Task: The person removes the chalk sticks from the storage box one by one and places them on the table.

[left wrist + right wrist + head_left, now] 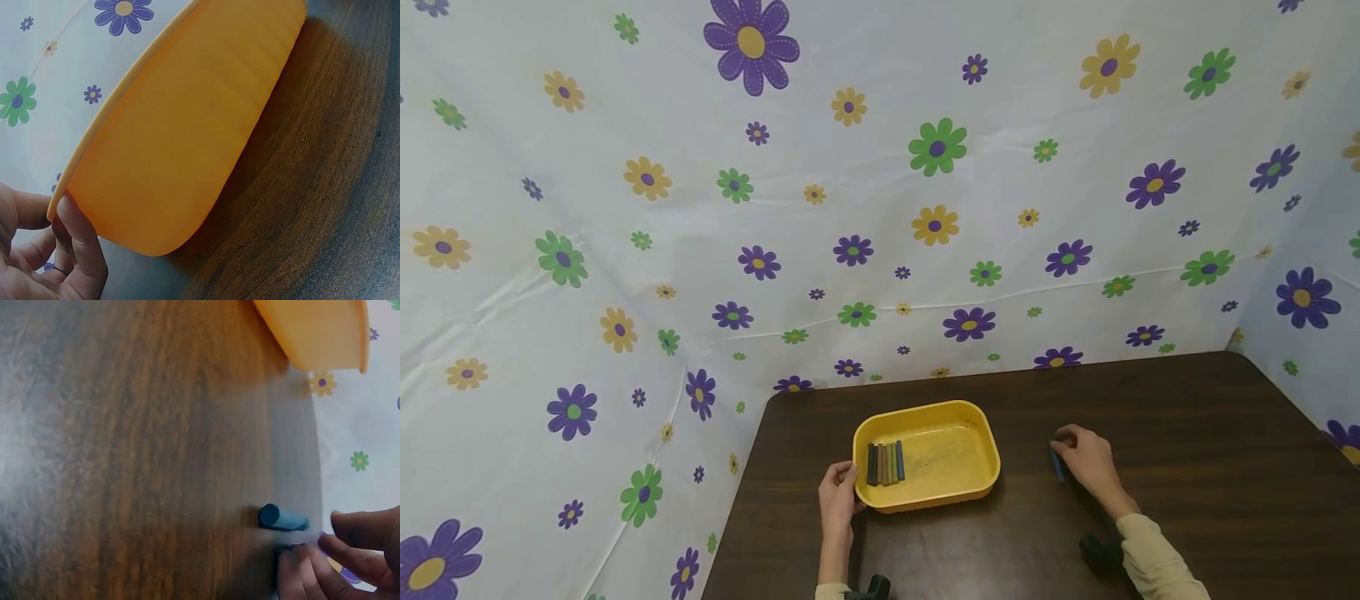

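Observation:
A yellow plastic tray [955, 496] stands on the table, with several dark, brown, green and blue crayons [886, 463] side by side at its left end. My left hand [837, 500] grips the tray's left rim; in the left wrist view the thumb is on one side of the rim and the fingers [81, 244] on the other. To the right of the tray a blue crayon [284, 518] lies on the table. Close beside it is my right hand [1086, 458], fingers loosely bent, with a gap between the thumb and the crayon's far end in the right wrist view.
The dark wooden table [1000, 550] reaches back to a white flowered cloth [880, 183], which also hangs at both sides. A dark wrist device [1099, 550] shows by the right sleeve, and another [872, 587] at the left wrist.

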The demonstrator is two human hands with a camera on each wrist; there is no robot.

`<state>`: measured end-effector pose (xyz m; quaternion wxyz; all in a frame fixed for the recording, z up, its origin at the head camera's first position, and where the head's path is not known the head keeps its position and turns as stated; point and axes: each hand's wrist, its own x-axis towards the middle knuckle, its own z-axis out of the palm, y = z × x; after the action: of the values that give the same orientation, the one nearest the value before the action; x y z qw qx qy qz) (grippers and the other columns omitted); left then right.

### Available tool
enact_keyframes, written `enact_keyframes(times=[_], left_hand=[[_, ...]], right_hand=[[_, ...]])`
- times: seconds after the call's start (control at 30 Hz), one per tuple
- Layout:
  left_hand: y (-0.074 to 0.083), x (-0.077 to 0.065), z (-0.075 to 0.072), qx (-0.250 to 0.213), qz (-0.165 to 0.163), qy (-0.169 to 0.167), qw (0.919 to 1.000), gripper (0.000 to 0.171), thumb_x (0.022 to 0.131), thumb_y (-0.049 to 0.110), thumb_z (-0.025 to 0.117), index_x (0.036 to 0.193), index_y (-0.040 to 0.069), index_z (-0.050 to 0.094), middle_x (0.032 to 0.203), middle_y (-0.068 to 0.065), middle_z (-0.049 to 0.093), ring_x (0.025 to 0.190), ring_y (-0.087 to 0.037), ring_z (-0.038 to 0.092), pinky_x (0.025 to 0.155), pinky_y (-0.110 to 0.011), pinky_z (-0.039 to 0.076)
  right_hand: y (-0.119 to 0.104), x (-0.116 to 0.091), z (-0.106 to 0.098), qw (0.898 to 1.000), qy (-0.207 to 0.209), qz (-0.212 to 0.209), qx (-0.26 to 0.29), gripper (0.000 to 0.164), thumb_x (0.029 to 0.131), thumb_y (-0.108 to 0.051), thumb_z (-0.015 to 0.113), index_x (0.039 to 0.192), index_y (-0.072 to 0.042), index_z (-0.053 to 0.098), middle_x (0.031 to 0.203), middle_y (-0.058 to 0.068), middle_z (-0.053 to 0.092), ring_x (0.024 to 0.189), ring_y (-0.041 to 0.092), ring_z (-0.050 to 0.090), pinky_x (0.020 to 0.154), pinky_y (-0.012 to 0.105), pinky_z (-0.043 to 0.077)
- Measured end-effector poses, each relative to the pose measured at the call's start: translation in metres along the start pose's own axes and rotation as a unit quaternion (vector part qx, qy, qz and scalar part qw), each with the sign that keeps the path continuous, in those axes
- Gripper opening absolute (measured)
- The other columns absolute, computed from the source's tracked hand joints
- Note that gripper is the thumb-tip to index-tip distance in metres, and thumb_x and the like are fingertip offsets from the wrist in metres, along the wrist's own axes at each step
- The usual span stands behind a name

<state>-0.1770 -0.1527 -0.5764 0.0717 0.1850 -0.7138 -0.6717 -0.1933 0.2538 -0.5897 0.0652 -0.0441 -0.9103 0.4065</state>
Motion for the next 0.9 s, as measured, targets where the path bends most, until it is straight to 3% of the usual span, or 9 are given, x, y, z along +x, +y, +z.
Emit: enact_keyframes(times=[0.3, 0.73, 0.9], left_hand=[[0.000, 0.000, -0.001, -0.006, 0.000, 0.001, 1.0000, 0.024, 0.104, 0.013, 0.060, 0.119, -0.006, 0.063, 0.101, -0.019, 0.061, 0.070, -0.020, 0.057, 0.052, -0.025, 0.048], [0.002, -0.001, 0.000, -0.008, -0.001, -0.001, 1.0000, 0.026, 0.105, 0.015, 0.061, 0.119, -0.006, 0.063, 0.101, -0.019, 0.061, 0.071, -0.019, 0.057, 0.052, -0.025, 0.048], [0.000, 0.000, 0.000, -0.008, -0.002, -0.001, 1.0000, 0.024, 0.105, 0.013, 0.060, 0.119, -0.006, 0.062, 0.103, -0.021, 0.061, 0.072, -0.021, 0.057, 0.052, -0.025, 0.048]], right_hand=[[-0.010, -0.002, -0.004, 1.000, 0.012, 0.004, 0.027, 0.027, 0.104, -0.013, 0.062, 0.117, 0.010, 0.067, 0.101, 0.023, 0.072, 0.088, 0.035, 0.066, 0.074, 0.049, 0.053], [-0.056, -0.004, -0.008, 0.996, 0.007, 0.021, 0.089, 0.032, 0.107, -0.020, 0.060, 0.123, 0.007, 0.067, 0.101, 0.020, 0.071, 0.083, 0.028, 0.067, 0.068, 0.033, 0.052], [-0.069, -0.005, -0.007, 0.991, -0.002, 0.031, 0.133, 0.033, 0.108, -0.019, 0.058, 0.124, 0.008, 0.066, 0.103, 0.023, 0.071, 0.089, 0.033, 0.070, 0.074, 0.039, 0.060]])
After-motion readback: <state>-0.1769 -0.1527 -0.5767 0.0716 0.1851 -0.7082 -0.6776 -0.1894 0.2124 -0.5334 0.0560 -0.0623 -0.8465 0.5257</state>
